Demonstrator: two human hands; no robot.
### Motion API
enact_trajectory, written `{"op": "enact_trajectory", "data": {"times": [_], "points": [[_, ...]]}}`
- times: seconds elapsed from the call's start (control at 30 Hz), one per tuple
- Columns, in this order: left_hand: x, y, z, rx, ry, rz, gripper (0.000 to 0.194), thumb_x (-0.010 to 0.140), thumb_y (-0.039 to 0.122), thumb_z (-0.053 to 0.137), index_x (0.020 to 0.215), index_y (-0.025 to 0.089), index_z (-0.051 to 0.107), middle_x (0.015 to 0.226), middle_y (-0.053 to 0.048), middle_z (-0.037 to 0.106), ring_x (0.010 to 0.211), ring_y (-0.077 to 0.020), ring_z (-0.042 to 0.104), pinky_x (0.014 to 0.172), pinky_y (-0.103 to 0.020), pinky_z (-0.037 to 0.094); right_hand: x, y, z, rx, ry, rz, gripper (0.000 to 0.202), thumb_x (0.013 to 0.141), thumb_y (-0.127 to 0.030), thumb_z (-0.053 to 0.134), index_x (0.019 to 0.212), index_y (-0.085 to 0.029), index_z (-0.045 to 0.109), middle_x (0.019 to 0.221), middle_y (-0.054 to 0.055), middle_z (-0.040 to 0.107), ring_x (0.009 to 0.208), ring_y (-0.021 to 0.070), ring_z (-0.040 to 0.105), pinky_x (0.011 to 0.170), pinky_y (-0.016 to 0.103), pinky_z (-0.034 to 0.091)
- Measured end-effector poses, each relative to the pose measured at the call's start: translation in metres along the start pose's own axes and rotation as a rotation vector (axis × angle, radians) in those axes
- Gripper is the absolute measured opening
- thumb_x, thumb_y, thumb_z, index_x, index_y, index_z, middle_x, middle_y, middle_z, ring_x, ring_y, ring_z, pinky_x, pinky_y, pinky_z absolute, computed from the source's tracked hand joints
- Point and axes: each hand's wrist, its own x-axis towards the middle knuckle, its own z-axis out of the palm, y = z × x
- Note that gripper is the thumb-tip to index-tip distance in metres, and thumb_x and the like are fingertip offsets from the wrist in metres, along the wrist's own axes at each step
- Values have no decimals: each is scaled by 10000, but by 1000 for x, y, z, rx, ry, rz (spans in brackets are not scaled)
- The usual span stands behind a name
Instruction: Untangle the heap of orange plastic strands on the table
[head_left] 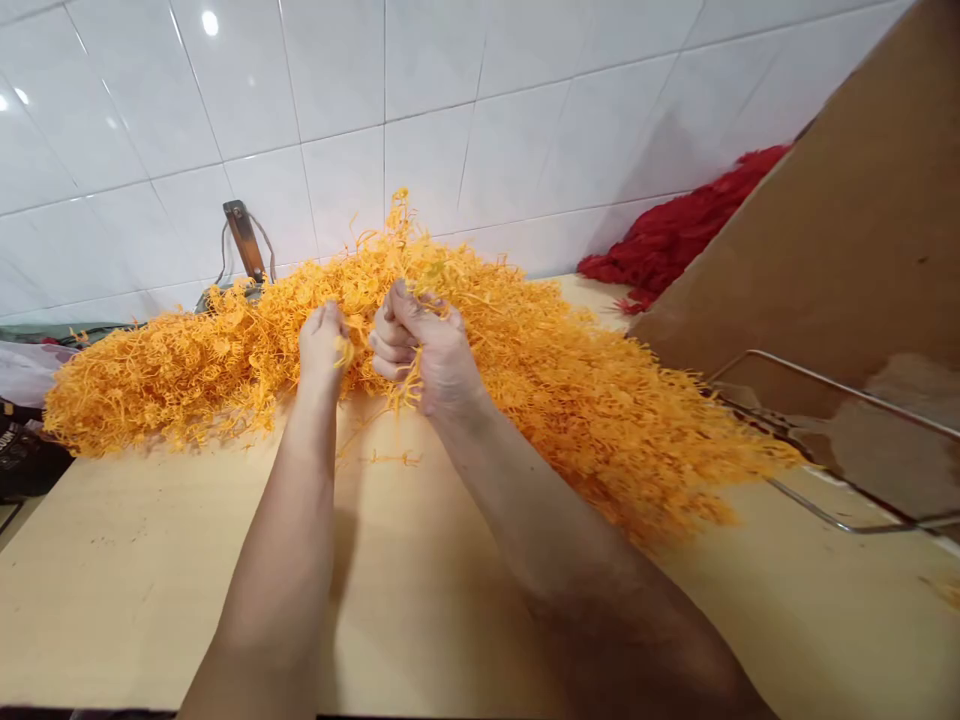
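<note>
A long heap of orange, frilly artificial foliage (592, 400) stretches across the table (150, 570), with thin curly sprigs sticking out. My right hand (424, 345) is closed in a fist around a few orange sprigs, whose ends poke out above the thumb and hang below the fingers. Just to its left, my left hand (322, 335) is closed too, with a bit of orange strand showing beside its fingers. Both hands are raised at the near side of the heap, a short gap apart. One loose orange strand (394, 459) lies on the table below them.
White tiles (450, 60) form the wall behind. A wooden-handled tool (245, 240) leans there. On the right stand a large cardboard sheet (847, 220) and a bent metal rod frame (847, 387), with a red fluffy pile (675, 235) behind. A dark bag (26, 450) sits far left.
</note>
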Motion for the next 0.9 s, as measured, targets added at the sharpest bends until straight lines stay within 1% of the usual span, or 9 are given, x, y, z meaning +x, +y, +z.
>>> {"op": "enact_trajectory", "data": {"times": [0.1, 0.17, 0.27, 0.37, 0.47, 0.57, 0.73, 0.8, 0.9], "points": [[7, 9, -30, -85, 200, -126, 337, 928, 277, 311, 611, 186, 240, 459, 93, 183, 353, -20, 142, 380, -168, 87, -3, -17, -11, -46, -59, -96, 470, 734, -568, 615, 611, -221, 322, 506, -79, 118, 401, 46, 98, 373, 233, 76], [4, 23, -45, -74, 181, -65, 316, 916, 264, 335, 616, 180, 287, 463, 91, 188, 355, -19, 166, 373, -157, 92, -1, -25, -22, -70, -53, -171, 424, 755, -576, 588, 640, -227, 377, 514, -73, 118, 410, 53, 96, 374, 241, 78], [-15, 50, -47, 77, -97, 64, 156, 862, 184, 411, 726, 152, 479, 540, 53, 390, 433, -29, 354, 391, -147, 219, 3, -26, -35, -82, -23, -213, 387, 757, -554, 598, 649, -231, 413, 518, -68, 127, 420, 58, 110, 383, 244, 92], [-38, 65, -31, 313, -407, 95, 119, 820, 134, 441, 781, 138, 554, 656, 18, 501, 534, -43, 420, 467, -166, 312, 5, -19, -37, -94, 0, -213, 379, 752, -540, 604, 633, -231, 419, 516, -64, 150, 422, 61, 144, 394, 236, 121], [-49, 61, -14, 507, -582, 115, 167, 833, 248, 487, 743, 127, 560, 627, 33, 428, 548, -45, 348, 517, -189, 299, 5, -16, -33, -132, 39, -214, 419, 756, -598, 558, 619, -230, 412, 504, -64, 165, 415, 62, 148, 395, 232, 132], [-48, 47, -1, 590, -689, 120, 216, 794, 340, 568, 779, 125, 555, 675, 32, 432, 613, -56, 364, 574, -208, 304, 6, -17, -31, -148, 75, -219, 455, 767, -631, 521, 608, -223, 398, 491, -67, 159, 409, 59, 136, 393, 236, 118], [-44, 37, 7, 562, -628, 185, 222, 849, 269, 483, 670, 143, 447, 627, 47, 345, 583, -54, 296, 569, -222, 265, 11, -15, -32, -79, 111, -217, 451, 777, -559, 565, 603, -209, 338, 506, -71, 168, 407, 46, 154, 382, 223, 108], [-43, 40, 4, 514, -595, 222, 210, 853, 252, 468, 673, 147, 441, 627, 47, 341, 580, -55, 299, 564, -220, 265, 13, -10, -33, -52, 144, -182, 460, 723, -516, 643, 612, -206, 322, 530, -74, 235, 413, 32, 190, 374, 205, 130], [-40, 43, -3, 452, -542, 226, 171, 842, 236, 467, 693, 155, 443, 621, 47, 349, 566, -56, 310, 552, -214, 269, 17, 1, -32, -119, 173, -139, 441, 595, -440, 764, 671, -201, 400, 595, -65, 378, 451, 28, 318, 389, 191, 235]]}}
